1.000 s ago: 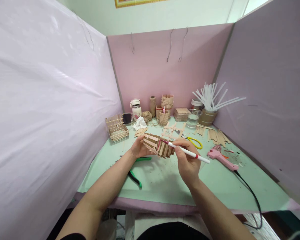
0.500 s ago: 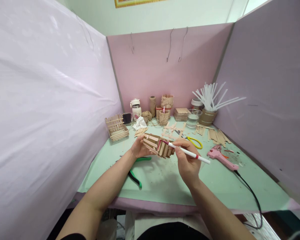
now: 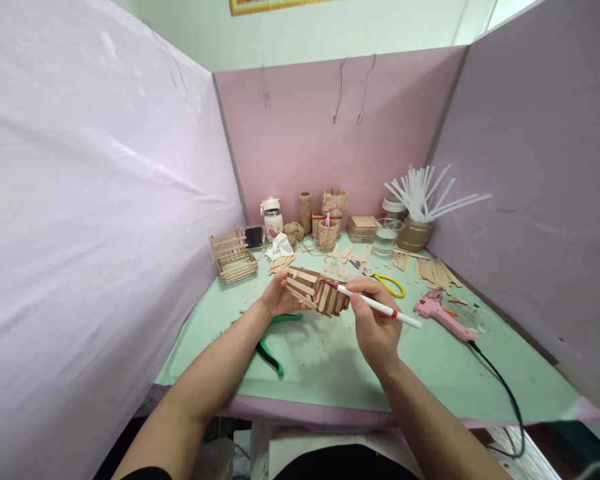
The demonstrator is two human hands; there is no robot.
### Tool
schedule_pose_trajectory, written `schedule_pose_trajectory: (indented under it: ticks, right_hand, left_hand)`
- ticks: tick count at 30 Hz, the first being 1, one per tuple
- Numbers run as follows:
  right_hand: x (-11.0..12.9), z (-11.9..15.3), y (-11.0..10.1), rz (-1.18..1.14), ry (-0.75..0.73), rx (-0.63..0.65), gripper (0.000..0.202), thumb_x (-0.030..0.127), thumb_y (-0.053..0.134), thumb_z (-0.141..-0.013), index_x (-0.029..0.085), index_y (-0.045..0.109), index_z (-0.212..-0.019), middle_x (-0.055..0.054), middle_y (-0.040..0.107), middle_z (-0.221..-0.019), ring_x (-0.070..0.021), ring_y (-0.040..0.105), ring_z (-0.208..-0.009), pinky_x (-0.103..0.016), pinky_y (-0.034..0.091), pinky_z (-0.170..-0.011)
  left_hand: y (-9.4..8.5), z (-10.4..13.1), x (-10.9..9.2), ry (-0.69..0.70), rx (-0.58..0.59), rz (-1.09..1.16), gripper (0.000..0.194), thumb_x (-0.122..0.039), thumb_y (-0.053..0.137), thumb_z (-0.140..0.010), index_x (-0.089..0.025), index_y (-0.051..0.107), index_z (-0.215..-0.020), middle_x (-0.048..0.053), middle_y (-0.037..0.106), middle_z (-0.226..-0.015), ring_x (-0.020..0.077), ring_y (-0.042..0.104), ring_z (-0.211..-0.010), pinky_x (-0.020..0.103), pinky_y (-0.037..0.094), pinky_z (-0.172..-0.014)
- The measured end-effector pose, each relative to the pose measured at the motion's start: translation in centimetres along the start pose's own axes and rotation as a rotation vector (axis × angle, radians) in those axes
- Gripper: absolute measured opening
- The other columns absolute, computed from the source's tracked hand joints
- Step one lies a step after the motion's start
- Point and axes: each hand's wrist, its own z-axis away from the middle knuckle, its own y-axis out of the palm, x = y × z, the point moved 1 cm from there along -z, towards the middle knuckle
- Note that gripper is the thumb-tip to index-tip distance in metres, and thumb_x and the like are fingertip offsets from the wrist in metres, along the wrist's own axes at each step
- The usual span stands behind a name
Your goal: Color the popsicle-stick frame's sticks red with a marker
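My left hand point(image 3: 279, 295) is closed around the left end of a small craft-stick piece point(image 3: 333, 301), holding it tilted above the table. A dark red outline marks part of the piece's slatted side. Between the thumb and fingers of my right hand point(image 3: 377, 323) is a white marker pen point(image 3: 380, 306) with a red band. Its dark red tip end meets the piece near that outline. Under my left forearm lie pliers with green and black handles point(image 3: 270, 358), partly hidden by the arm.
A pink glue gun point(image 3: 446, 317) with a black cord lies at the right. Yellow-handled pliers point(image 3: 391, 285), loose craft sticks point(image 3: 436, 273), a clear cup of water point(image 3: 386, 239) and a pot of white glue sticks point(image 3: 416, 233) stand or lie behind. A slatted stick basket point(image 3: 237, 263) sits at the left.
Almost nothing differs. Both hands keep their places, and the marker tip stays at the craft-stick piece.
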Motion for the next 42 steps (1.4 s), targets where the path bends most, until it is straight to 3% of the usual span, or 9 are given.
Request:
schedule_pose_trajectory:
  ticks: [42]
  right_hand:
    - [0.1, -0.11, 0.14, 0.017, 0.025, -0.008, 0.011, 0.023, 0.059, -0.094, 0.025, 0.069, -0.093, 0.0, 0.067, -0.082, -0.0149, 0.06, -0.073, -0.029, 0.047, -0.064]
  left_hand:
    - [-0.29, 0.1, 0.08, -0.007, -0.025, 0.011, 0.067, -0.057, 0.065, -0.079, -0.014, 0.064, -0.13, 0.016, 0.072, -0.124, 0.0372, 0.063, -0.122, 0.053, 0.042, -0.104]
